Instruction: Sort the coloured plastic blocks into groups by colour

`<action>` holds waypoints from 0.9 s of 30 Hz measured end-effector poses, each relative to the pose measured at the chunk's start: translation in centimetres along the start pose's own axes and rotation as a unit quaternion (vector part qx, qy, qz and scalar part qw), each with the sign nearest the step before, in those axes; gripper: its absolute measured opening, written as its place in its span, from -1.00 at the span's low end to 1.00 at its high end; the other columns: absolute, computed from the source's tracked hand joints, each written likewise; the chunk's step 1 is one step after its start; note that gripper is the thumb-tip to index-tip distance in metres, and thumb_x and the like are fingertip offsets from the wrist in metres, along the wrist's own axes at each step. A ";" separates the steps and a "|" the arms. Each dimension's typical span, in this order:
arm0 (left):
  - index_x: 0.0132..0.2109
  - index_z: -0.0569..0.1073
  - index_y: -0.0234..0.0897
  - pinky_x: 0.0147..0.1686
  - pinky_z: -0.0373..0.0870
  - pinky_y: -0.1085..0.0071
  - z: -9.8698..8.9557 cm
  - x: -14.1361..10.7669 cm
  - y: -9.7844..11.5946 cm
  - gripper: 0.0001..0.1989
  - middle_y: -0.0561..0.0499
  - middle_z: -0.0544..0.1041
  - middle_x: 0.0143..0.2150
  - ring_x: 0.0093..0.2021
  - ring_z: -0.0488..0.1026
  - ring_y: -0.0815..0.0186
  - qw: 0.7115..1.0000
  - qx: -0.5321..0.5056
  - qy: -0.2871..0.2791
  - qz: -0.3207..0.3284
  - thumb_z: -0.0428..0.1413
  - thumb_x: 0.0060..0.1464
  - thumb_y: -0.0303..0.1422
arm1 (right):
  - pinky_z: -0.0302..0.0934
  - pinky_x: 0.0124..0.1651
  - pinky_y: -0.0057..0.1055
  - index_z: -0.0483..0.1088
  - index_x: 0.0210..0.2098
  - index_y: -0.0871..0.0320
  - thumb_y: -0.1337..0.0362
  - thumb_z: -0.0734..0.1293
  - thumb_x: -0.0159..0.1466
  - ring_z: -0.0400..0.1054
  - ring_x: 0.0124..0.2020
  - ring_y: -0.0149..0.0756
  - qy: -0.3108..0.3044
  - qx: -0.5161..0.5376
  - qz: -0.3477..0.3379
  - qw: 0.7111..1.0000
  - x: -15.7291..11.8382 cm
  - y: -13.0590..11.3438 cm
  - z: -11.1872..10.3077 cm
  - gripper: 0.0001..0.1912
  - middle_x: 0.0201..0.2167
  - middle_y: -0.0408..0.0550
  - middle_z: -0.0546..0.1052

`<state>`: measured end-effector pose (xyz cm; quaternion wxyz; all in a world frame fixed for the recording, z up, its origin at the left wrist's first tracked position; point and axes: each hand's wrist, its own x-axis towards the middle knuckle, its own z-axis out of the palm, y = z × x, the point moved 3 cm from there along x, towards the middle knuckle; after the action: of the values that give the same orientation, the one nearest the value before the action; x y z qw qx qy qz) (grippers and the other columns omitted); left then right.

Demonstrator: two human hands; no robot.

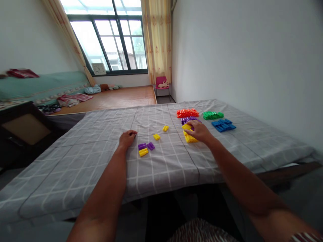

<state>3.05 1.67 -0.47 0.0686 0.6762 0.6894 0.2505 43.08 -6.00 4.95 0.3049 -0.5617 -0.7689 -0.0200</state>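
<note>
My right hand [199, 131] reaches over a pile of yellow clothes pegs [191, 138], its thumb and fingers closed around a yellow clothes peg [186, 126] at the top of the pile. Just behind lies a purple peg pile [188, 119], partly covered by that hand. My left hand [128, 138] rests on the cloth with its fingers curled in; nothing shows in them. Near it lie purple pegs [142, 146], more purple pegs [150, 146] and yellow pegs [143, 152]. Further right are two small yellow pieces, a nearer one [156, 136] and a farther one [165, 128].
Red pegs [187, 113], green pegs [213, 115] and blue pegs [223, 125] lie grouped at the back right of the grey checked tablecloth [161, 164]. A white wall [239, 60] borders the table's right side. Beyond stand a pink chair [161, 81] and a wooden bed [121, 95].
</note>
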 end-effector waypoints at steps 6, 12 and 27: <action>-0.17 0.60 -0.14 -0.29 0.34 0.46 -0.1 0.0 0.0 -0.71 0.04 0.62 -0.21 -0.23 0.50 0.26 1.000 -0.003 0.004 -0.008 0.01 0.06 -0.35 | 0.26 -0.25 -0.37 0.45 -0.22 0.18 0.09 0.39 0.13 0.43 -0.34 -0.25 -0.002 -0.029 0.094 0.995 -3.3 6.6 -2.1 -0.68 -0.27 0.00 0.56; -0.14 0.60 -0.18 -0.26 0.35 0.47 -0.4 -0.2 0.1 -0.70 0.02 0.62 -0.20 -0.21 0.50 0.26 1.000 0.007 0.000 -0.002 0.01 0.07 -0.34 | 0.30 -0.22 -0.31 0.45 -0.21 0.17 0.13 0.44 0.08 0.45 -0.33 -0.22 0.015 -0.018 0.084 0.996 -4.0 7.0 -1.4 -0.66 -0.23 0.03 0.56; -0.12 0.59 -0.18 -0.23 0.36 0.44 -0.3 -0.2 0.0 -0.68 0.03 0.62 -0.21 -0.21 0.50 0.25 1.000 0.019 -0.004 0.005 -0.01 0.06 -0.35 | 0.24 -0.31 -0.44 0.40 -0.33 0.15 0.36 0.33 0.14 0.43 -0.39 -0.34 -0.008 -0.015 0.151 0.988 -5.7 8.0 -1.9 -0.93 -0.35 -0.08 0.54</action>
<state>2.91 1.46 -0.28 0.0573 0.6821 0.6900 0.2351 52.02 -8.63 1.22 0.2903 -0.6761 -0.6769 0.0194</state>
